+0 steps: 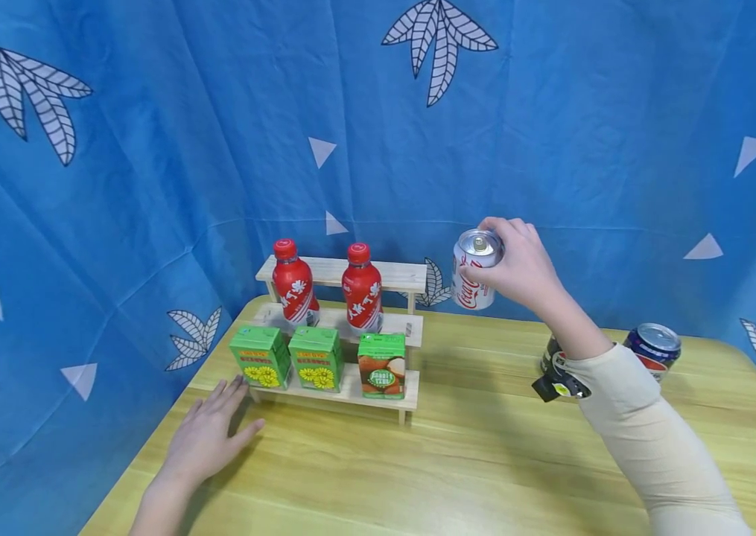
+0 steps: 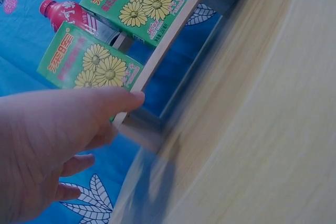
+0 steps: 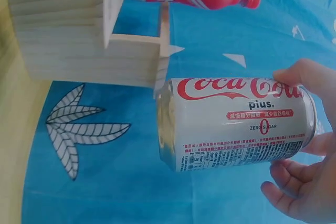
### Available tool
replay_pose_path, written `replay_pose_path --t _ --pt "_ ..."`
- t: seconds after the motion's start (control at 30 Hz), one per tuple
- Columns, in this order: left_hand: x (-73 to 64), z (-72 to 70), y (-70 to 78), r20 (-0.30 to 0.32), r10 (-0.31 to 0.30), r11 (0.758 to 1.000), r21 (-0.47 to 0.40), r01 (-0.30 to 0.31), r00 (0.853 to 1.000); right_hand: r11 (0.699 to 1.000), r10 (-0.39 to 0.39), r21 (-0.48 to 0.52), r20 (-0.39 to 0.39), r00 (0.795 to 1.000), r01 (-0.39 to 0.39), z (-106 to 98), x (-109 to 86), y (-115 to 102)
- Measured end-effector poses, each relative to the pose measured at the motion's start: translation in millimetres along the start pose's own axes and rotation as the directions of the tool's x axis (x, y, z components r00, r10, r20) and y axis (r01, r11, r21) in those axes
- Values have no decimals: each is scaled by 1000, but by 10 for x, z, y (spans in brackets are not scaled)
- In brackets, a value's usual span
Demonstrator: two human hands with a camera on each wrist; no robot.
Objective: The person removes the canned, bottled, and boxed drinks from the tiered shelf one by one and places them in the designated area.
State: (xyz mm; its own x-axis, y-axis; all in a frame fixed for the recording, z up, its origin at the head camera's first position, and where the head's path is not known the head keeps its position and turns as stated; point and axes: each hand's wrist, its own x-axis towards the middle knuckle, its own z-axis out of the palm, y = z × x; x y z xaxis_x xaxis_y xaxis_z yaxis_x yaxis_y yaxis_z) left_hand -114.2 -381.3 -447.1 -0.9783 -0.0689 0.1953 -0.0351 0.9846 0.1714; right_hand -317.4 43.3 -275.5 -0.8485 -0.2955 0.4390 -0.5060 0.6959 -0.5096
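My right hand [image 1: 515,260] grips a white Coca-Cola can [image 3: 241,121] near its top, holding it in the air to the right of the wooden tiered shelf [image 1: 411,279]. The can is upright in the head view. My left hand [image 1: 206,439] has its fingers spread low by the shelf's front left corner; in the left wrist view its thumb overlaps the bottom tier's end. Two green drink cartons with yellow flowers [image 1: 317,361] and a green carton with brown fruit [image 1: 382,366] stand on the bottom tier. Two red bottles [image 1: 362,290] stand on the middle tier.
Right of the shelf, a dark blue can [image 1: 652,346] stands on the wooden table [image 1: 451,461]. Another dark can [image 1: 548,356] is partly hidden behind my right wrist. A blue patterned curtain [image 1: 552,112] hangs behind and along the left side.
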Motion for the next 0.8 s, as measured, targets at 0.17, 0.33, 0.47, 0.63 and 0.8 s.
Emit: replay_pose_path --t 0.17,0.33,0.47,0.63,0.8 --pt "7 11 -9 -3 1 1000 0 -1 1000 1000 3 -4 12 1000 -3 26 -107 148" --pt "0 12 -6 -15 8 1000 3 -8 1000 1000 8 5 32 999 -8 93 -213 294" --pt "-7 12 5 -17 11 1000 -4 -11 1000 1000 18 9 40 999 -19 152 -290 403" --pt "-2 21 -1 -22 11 1000 -1 -11 1000 1000 27 10 62 998 -27 216 -376 519" --pt "4 21 -12 -25 14 1000 9 -14 1000 1000 5 12 63 998 -6 258 -433 611"
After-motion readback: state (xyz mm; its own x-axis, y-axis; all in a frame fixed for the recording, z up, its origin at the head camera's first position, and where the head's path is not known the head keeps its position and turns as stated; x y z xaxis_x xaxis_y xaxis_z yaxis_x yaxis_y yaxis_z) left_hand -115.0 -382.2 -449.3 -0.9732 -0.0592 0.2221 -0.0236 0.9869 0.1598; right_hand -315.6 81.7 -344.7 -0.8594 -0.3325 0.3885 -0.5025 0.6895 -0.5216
